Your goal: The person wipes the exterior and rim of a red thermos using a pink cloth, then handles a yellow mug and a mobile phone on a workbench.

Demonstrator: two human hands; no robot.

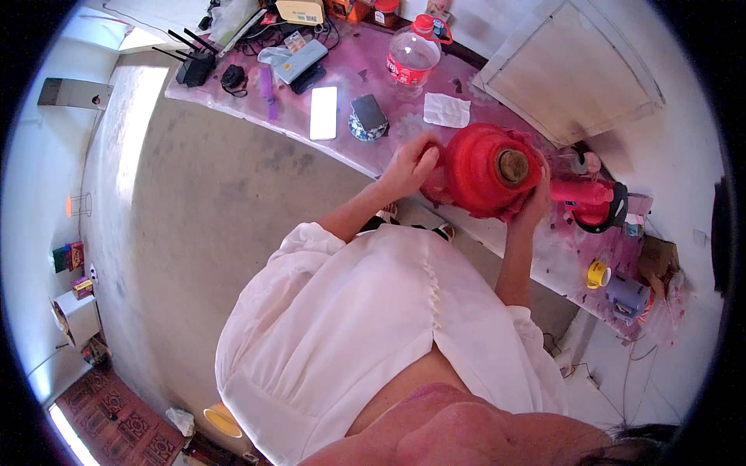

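A red thermos flask (476, 167) with a cork stopper (513, 166) stands at the table's near edge, seen from above. My left hand (410, 166) is at its left side, fingers curled closed against a pinkish-red part that looks like its handle. My right hand (531, 205) is wrapped round the flask's right side, its fingers partly hidden. Something red and crumpled shows between the right hand and the flask; I cannot tell whether it is cloth.
On the pink-covered table (365, 159) lie a white phone (323, 113), a dark phone (368, 111) on a round patterned tin, and a paper sheet (447, 110). Behind stands a large clear bottle (412, 56). To the right are a red-and-black vessel (602, 210) and a yellow mug (597, 274).
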